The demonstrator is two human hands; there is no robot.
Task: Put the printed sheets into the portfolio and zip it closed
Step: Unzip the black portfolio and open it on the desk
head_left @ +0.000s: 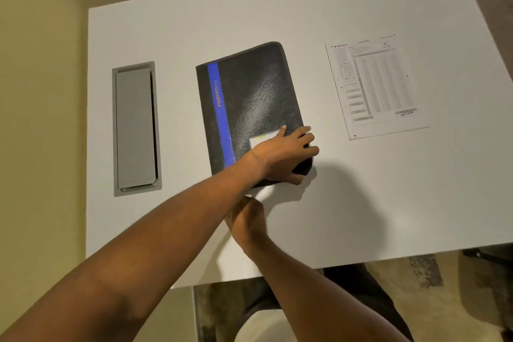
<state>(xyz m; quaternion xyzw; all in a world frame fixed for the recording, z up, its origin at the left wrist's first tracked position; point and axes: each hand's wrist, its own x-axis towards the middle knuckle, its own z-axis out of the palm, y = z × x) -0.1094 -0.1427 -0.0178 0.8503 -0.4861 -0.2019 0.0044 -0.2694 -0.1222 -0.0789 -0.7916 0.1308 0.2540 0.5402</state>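
Observation:
A black portfolio (249, 97) with a blue stripe lies flat and closed in the middle of the white table (361, 197). My left hand (283, 154) reaches across and holds its near right corner, thumb on the cover and fingers wrapped over the edge. My right hand (248, 221) is at the portfolio's near edge, its fingers bunched together. The fingertips are hidden under my left forearm, so what they hold does not show. The printed sheets (377, 86) lie flat on the table to the right of the portfolio, apart from both hands.
A grey rectangular hatch (136, 130) is set into the tabletop at the left. The table's near edge runs just below my right wrist, with floor and a dark chair part beyond it at the lower right.

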